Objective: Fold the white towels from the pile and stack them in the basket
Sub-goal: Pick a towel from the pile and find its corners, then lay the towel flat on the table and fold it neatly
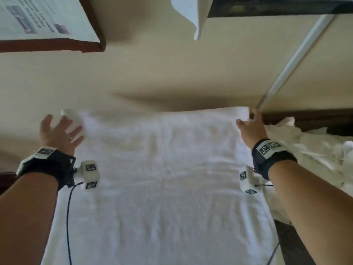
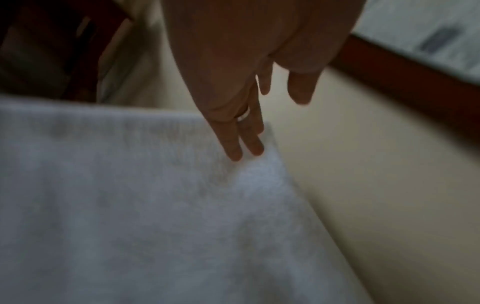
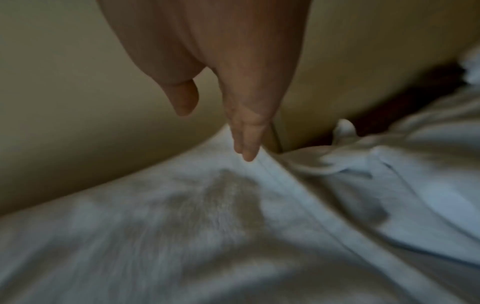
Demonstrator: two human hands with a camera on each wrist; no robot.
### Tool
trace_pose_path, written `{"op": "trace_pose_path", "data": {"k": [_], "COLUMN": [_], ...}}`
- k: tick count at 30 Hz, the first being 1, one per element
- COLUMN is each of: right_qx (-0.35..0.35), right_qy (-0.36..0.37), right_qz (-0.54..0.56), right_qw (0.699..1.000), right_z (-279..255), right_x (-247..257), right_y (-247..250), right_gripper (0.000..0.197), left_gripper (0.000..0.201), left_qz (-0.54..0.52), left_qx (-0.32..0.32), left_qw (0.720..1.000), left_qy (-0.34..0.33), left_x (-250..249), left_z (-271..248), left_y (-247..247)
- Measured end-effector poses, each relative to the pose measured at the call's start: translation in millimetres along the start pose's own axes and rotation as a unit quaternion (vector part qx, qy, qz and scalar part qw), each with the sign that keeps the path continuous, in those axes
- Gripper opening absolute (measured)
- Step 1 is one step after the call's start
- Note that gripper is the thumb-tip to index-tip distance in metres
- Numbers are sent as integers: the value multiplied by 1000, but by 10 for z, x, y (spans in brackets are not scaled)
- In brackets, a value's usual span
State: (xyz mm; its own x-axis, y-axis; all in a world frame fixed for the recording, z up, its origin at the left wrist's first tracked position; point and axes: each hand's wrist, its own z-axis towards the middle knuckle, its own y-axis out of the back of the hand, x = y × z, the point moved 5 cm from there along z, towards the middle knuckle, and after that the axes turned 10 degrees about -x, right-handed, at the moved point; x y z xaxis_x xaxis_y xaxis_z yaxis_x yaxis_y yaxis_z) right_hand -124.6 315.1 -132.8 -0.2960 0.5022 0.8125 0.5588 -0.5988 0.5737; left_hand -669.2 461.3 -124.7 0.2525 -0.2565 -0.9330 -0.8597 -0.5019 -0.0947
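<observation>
A white towel [image 1: 162,178] lies spread flat in front of me, its far edge against a cream wall. My left hand [image 1: 63,129] is at the towel's far left corner with fingers spread; in the left wrist view its straight fingertips [image 2: 244,153] touch the towel [image 2: 130,205] near its edge. My right hand [image 1: 248,121] is at the far right corner. In the right wrist view its straight fingertips [image 3: 246,153] rest on the towel's hem [image 3: 272,174], with the thumb held apart. A rumpled pile of white towels [image 1: 309,153] sits to the right. No basket is in view.
A wood-framed notice [image 1: 47,22] hangs on the wall at the upper left. A white pole [image 1: 296,60] slants down to the towel's right corner. A white cloth [image 1: 193,14] hangs from a dark shelf [image 1: 277,6] above. Dark wood [image 1: 309,117] shows behind the pile.
</observation>
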Motion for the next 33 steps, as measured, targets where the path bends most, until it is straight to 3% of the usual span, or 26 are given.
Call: {"op": "trace_pose_path", "data": {"k": [1,2,3,5,6,7,9,13,18,19,24,33], "right_qx": [35,82,120,178,198,210,216,208,207,207,213,252], "right_qy": [36,60,90,132,146,151,153,150,139,140,152,48], "right_qz": [-80,-154,-217,-330,-375,-412,-438,-436,-380,-386,-461,-485], "right_qw": [996,983,965,918,894,874,859,863,891,888,848,836], "right_z": [-140,-321,-504,-793,-889,-919,-868,-491,-72,-85,-620,-1977], "right_x": [-119,-263,-441,-770,-880,-957,-963,-779,-643,-657,-831,-1533], "right_y": [-138,-291,-425,-642,-716,-782,-883,-1062,-1141,-1117,-843,58], "right_gripper": [63,60,56,60,64,67,70,74,75,74,73,83], "left_gripper": [24,37,52,68,71,71,71,69,64,64,65,80], "left_qz": [109,258,396,619,672,697,698,682,607,605,645,716], "left_qx": [34,65,103,164,169,166,157,170,165,166,198,244], "left_qw": [993,963,908,756,704,679,678,686,749,749,702,621], "left_qy": [-7,-50,-88,-137,-157,-159,-165,-188,-210,-214,-228,-208], "left_x": [223,484,782,1257,1387,1438,1422,1325,1192,1193,1303,1538], "left_z": [-27,-15,-13,-102,-104,-147,-61,310,631,602,-4,-1116], "left_y": [-11,30,102,261,319,337,268,-49,-321,-295,107,1209]}}
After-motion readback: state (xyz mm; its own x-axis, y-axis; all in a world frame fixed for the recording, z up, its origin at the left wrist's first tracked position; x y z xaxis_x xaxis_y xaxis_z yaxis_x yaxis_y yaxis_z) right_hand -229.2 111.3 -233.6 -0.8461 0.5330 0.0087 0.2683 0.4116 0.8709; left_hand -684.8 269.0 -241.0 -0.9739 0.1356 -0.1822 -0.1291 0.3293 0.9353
